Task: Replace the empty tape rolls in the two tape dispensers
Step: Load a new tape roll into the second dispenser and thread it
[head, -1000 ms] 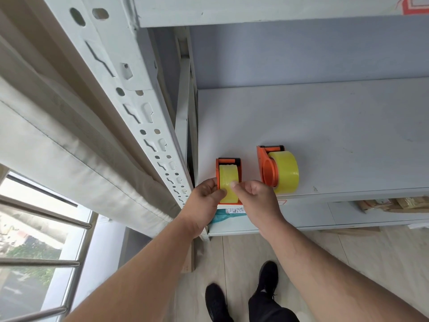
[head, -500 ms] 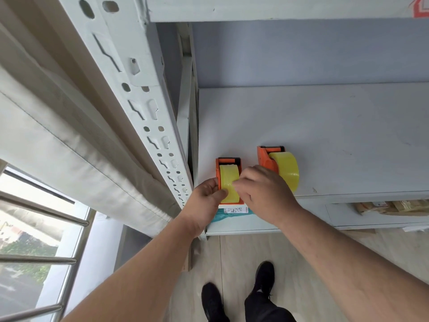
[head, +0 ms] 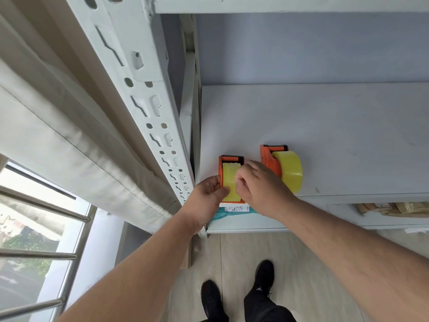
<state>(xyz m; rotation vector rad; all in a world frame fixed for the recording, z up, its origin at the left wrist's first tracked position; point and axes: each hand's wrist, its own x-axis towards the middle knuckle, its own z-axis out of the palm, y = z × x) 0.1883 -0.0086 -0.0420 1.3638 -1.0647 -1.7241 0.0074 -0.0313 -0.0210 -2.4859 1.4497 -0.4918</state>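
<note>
Hands on left dispenser, shelf front edge

We see the left hand (head: 209, 194) clamping the near end of the left dispenser (head: 221, 175), thumb on its yellow roll (head: 229, 182). Right hand (head: 262, 187) pinches that roll's right side. Right dispenser (head: 270, 161) with its roll (head: 290, 170) stands just beside, untouched, on the white shelf (head: 325, 126).

Right hand (head: 260, 187) hides near dispenser's (head: 228, 180) right side; label (head: 235, 208) print too small.
</note>
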